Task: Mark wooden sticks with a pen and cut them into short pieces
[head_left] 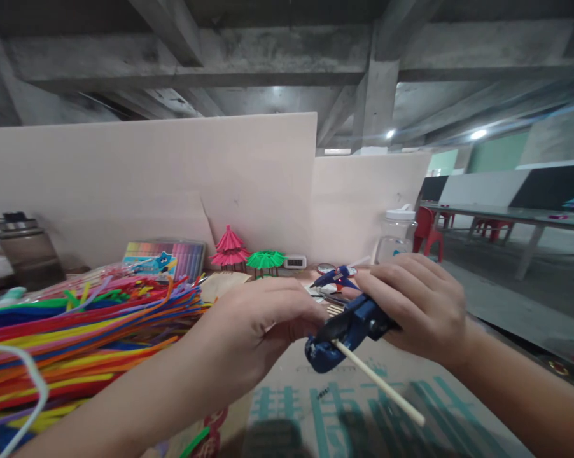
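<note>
My right hand (pixel 418 305) is wrapped round the handles of blue pruning shears (pixel 326 357) with a dark blade. A pale wooden stick (pixel 382 383) passes between the jaws, its near end pointing down to the right. On the far side of the jaws my left hand (pixel 272 315) is closed with its fingertips at the stick, whose far part is mostly hidden by the hand and the shears. Behind the jaws, the ends of several more pale sticks (pixel 335 310) show.
Bundles of coloured pipe cleaners (pixel 77 356) spread across the left. Printed cardboard (pixel 287 407) covers the work surface. Further back stand a marker set (pixel 191 257), pink (pixel 230 248) and green (pixel 265 259) paper roofs, a small clock (pixel 295 262), a blue glue gun (pixel 332 278) and a clear jug (pixel 396 232).
</note>
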Demonstrator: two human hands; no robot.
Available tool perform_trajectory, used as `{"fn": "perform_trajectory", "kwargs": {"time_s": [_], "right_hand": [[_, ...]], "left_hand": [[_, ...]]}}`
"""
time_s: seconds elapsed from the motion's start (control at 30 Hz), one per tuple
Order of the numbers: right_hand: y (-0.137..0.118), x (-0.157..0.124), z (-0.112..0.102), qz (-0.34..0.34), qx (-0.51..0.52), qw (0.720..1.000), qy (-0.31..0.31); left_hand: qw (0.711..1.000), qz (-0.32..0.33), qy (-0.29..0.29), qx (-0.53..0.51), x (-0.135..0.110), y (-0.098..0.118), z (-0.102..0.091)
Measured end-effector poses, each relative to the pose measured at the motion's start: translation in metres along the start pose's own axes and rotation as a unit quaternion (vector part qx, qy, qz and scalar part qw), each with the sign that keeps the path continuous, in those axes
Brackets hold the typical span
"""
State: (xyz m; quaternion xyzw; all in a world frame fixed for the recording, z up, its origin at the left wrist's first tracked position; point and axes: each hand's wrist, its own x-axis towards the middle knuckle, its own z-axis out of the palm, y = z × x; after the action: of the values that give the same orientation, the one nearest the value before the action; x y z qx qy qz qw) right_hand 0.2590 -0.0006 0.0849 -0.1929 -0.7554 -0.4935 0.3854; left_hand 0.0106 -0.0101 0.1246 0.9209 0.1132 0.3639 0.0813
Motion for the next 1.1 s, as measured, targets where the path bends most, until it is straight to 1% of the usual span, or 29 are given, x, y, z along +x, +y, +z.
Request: {"fn": "perform_trajectory", "kwargs": {"time_s": [0.13, 0.33, 0.5, 0.7, 0.9, 1.1], "right_hand": [[-0.0001, 0.0012, -0.0013, -0.001, -0.013, 1.000, 0.011], [-0.0009, 0.0084, -0.0052, 0.013, -0.033, 0.999, -0.002], [-0.0001, 0.0074, -0.0055, 0.020, -0.023, 1.000, -0.005], [0.0008, 0.0048, -0.0060, 0.010, -0.015, 1.000, -0.001], [0.0002, 0.0055, -0.0060, 0.016, -0.019, 1.000, -0.008], [0.0003, 0.0051, -0.0074, 0.016, -0.019, 1.000, 0.000]], "left_hand": [[1.000, -0.023, -0.009, 0.002, 0.0006, -0.0010, -0.0002], [0.999, -0.042, -0.011, -0.032, 0.0006, -0.0013, -0.0018], [0.999, -0.031, -0.005, -0.036, 0.0009, -0.0017, -0.0019], [0.999, -0.031, -0.010, -0.035, 0.0004, -0.0011, -0.0009], [0.999, 0.004, -0.006, -0.034, 0.0000, -0.0020, -0.0006], [1.000, -0.010, -0.021, -0.015, -0.0012, -0.0016, -0.0015]]}}
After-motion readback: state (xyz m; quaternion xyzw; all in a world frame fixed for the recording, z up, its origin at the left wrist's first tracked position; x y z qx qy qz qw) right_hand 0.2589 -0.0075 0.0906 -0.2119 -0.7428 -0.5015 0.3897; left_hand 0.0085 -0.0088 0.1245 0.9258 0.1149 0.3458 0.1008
